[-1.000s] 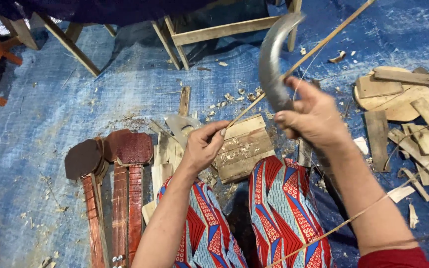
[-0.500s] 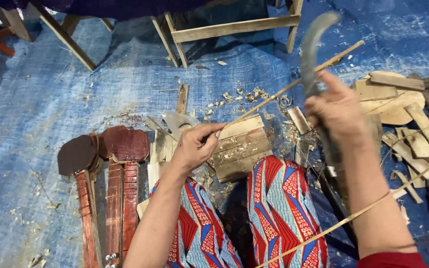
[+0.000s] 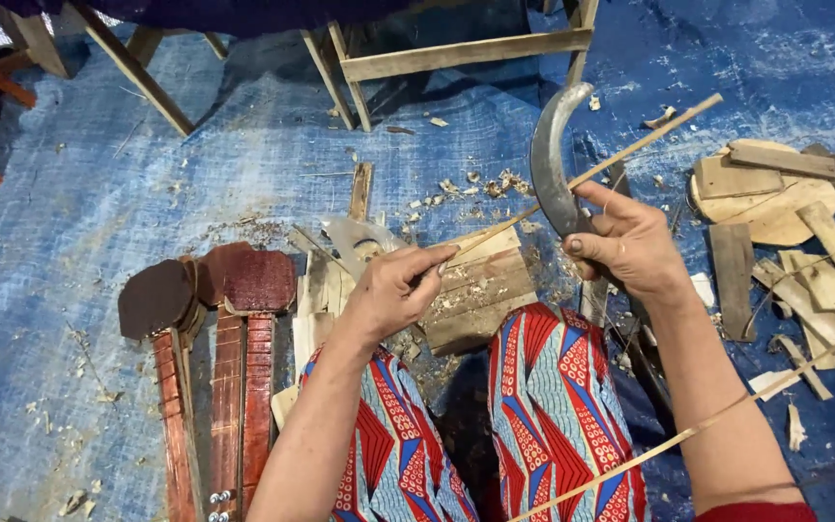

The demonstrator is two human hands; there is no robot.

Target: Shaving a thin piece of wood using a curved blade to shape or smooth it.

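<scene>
Far left, dark red carved paddles (image 3: 234,319) lie on the blue tarp (image 3: 147,174). My left hand (image 3: 393,290) pinches the thin cane strip (image 3: 582,179) over the wooden block (image 3: 480,290) — right hand (image 3: 630,246) clamps the curved blade (image 3: 553,159) against it. Shaving step, I judge; next stroke needs steady tension.

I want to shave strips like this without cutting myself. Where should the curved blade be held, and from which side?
Grip the blade at its lower end, where the right hand wraps it now, coming from the right, the outer side of the curve. The curved metal rises above the fist and bows left, towards the thin strip crossing it, so a hold low down probably keeps fingers clear. The left hand pinches the strip's near end.
</scene>
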